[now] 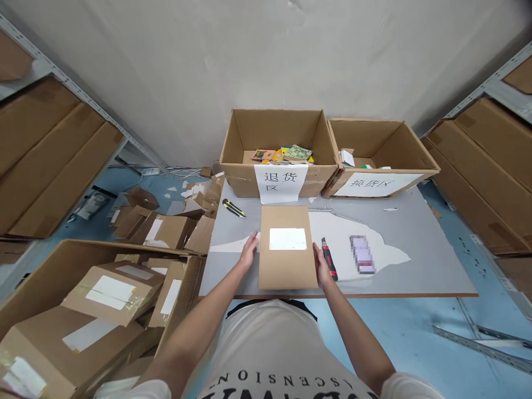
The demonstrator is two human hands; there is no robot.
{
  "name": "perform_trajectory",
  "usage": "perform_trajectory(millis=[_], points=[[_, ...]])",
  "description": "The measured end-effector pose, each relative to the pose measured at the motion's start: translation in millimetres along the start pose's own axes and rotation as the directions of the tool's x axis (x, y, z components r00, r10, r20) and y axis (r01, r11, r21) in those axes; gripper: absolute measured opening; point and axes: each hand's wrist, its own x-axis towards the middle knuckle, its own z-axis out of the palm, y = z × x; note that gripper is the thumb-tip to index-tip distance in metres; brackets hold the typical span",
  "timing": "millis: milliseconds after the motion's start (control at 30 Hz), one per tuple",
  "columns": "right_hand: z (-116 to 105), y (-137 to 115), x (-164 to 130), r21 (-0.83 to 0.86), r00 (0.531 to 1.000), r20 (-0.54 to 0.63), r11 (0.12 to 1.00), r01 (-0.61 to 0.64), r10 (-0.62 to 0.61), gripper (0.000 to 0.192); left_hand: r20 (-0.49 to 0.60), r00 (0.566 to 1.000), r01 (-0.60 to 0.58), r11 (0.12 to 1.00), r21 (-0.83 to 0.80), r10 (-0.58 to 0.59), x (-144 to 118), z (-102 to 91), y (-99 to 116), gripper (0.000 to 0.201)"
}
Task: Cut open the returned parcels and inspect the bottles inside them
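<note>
Holding the flat cardboard parcel point(286, 249) by its two long sides, we have our left hand point(248, 252) pressed open-fingered against the left edge and our right hand point(321, 266) likewise against the right edge; neither is clenched, and both only brace it. The parcel lies flat on the grey table point(415, 244), at its near edge, just in front of the open carton point(279, 149) with the paper sign. Its long axis runs away from us toward that carton, white label point(287, 239) facing up. To handle it well, we judge even pressure from both palms best, keeping clear of the red box cutter point(329, 259) just beside our right hand.
</note>
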Motion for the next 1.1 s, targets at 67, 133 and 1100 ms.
perform_trajectory(millis=[67, 133, 1100], points=[[-8.8, 10.2, -21.1, 0.046, 0.988, -0.147, 0.998, -0.035, 0.041, 0.067, 0.009, 0.999, -0.042, 0.998, 0.054, 0.042, 22.6, 0.1, 21.9, 0.066], [-14.7, 21.7, -49.3, 0.129, 0.952, -0.290, 0.990, -0.060, 0.096, 0.064, 0.073, 0.995, -0.075, 0.993, 0.089, 0.069, 47.1, 4.2, 48.0, 0.072], [-4.1, -59.8, -5.8, -0.195, 0.997, 0.063, 0.980, -0.038, 0.051, 0.055, -0.029, 0.972, -0.231, 0.973, 0.026, 0.232, -33.2, -37.4, 38.5, 0.078]])
